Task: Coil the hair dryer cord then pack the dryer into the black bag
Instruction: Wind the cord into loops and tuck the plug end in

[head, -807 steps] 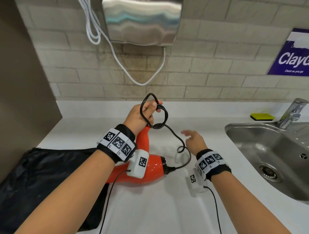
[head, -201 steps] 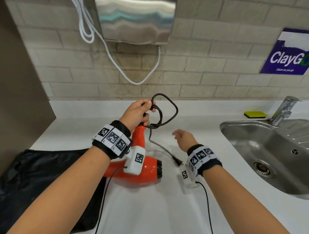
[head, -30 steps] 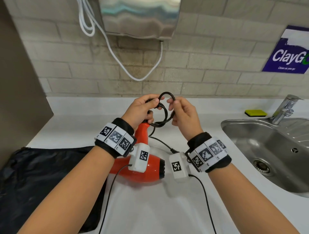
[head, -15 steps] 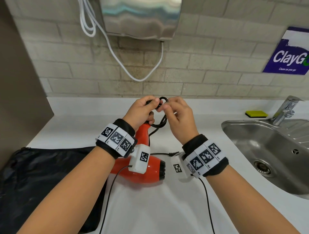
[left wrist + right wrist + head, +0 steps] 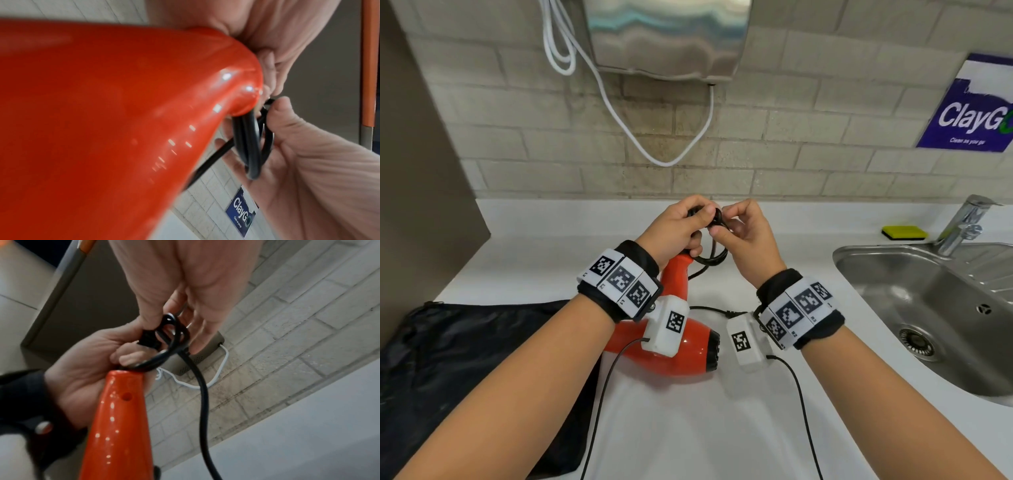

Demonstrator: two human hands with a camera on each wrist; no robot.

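The orange-red hair dryer (image 5: 681, 349) lies on the white counter (image 5: 688, 435) with its handle raised. My left hand (image 5: 698, 219) grips the handle's end together with the gathered black cord (image 5: 714, 258). My right hand (image 5: 726, 222) pinches a small loop of that cord right against the left fingers. In the right wrist view the cord (image 5: 174, 337) bunches above the handle (image 5: 119, 418), and one strand hangs down. The left wrist view shows the loops (image 5: 251, 146) beside the dryer (image 5: 102, 113). The cord's tail (image 5: 722, 311) rests on the counter. The black bag (image 5: 465, 359) lies flat at the left.
A steel sink (image 5: 866, 267) with a tap (image 5: 962, 222) and a yellow-green sponge (image 5: 904, 233) is at the right. A metal hand dryer (image 5: 667, 34) with a white cable (image 5: 619, 113) hangs on the brick wall. A brown panel (image 5: 414, 171) bounds the left side.
The wide loop held between my hands has shrunk to a small one at the fingertips. My right hand has closed in on the left. The cord's tail now lies flatter on the counter.
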